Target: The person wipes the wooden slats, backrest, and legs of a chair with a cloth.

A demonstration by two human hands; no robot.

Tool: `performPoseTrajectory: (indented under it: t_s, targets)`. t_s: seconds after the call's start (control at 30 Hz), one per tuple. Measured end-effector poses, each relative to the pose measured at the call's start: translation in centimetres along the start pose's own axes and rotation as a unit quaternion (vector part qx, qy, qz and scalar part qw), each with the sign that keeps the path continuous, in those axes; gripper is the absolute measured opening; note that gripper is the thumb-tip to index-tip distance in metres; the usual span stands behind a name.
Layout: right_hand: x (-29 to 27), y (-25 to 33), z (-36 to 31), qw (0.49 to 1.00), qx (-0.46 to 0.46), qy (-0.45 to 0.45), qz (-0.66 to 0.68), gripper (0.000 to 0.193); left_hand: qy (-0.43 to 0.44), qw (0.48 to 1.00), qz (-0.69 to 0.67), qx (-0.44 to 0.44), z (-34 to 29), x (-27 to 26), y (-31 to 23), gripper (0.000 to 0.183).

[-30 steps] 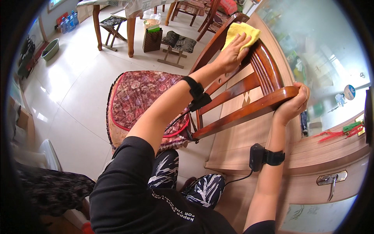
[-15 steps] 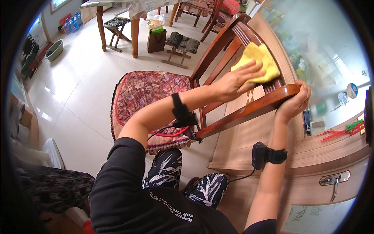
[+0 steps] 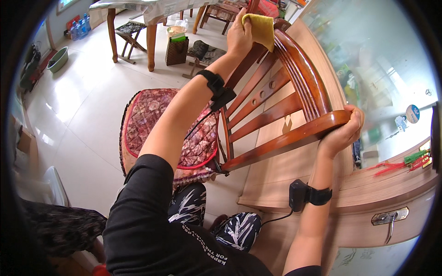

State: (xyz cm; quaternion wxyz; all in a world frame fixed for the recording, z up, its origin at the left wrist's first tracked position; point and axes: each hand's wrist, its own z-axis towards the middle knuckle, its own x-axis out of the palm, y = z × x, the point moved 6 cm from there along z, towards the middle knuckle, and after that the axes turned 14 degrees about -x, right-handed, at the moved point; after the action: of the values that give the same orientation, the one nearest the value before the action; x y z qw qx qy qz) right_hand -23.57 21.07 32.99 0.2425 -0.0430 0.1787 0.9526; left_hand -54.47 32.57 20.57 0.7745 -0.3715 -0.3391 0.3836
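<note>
A brown wooden chair (image 3: pixel 276 142) with a slatted, glossy backrest stands in front of me. My left hand (image 3: pixel 240 37) reaches out to the far side of the backrest and is closed on a yellow cloth (image 3: pixel 261 31). The cloth drapes over the far end of the curved top rail (image 3: pixel 301 64). With my right hand (image 3: pixel 343 131) I grip the upper end of the near back post, fingers wrapped round its tip. A quilted floral seat cushion (image 3: pixel 184 133) with a red edge covers the seat, partly hidden by my left forearm.
Right of the chair stands a wooden door or panel with frosted glass (image 3: pixel 386 55) and a metal handle (image 3: pixel 390 217). Farther off are a covered table (image 3: pixel 147 11), folding stools (image 3: pixel 131 30), a brown bag (image 3: pixel 177 50), a green basin (image 3: pixel 57 60) and blue water bottles (image 3: pixel 80 28).
My left hand has moved with the cloth from the middle of the top rail to its far end. My right hand keeps its grip on the near post.
</note>
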Motion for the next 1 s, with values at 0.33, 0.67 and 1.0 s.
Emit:
performPoseTrajectory:
  t_s: [0.33,0.67,1.0]
  targets:
    - [0.4,0.0,0.3,1.000,-0.028,-0.008,0.003,0.035,-0.138,0.989,-0.044,-0.029,2.6,-0.1,1.6,0.033]
    - [0.1,-0.6,0.3,1.000,-0.015,-0.009,-0.018,0.035,0.201,0.975,0.096,0.000,-5.2,4.5,3.8,0.045]
    - [0.0,0.6,0.2,0.999,-0.016,-0.014,-0.024,0.036,0.251,0.932,0.230,-0.123,-16.2,-3.2,13.8,0.054]
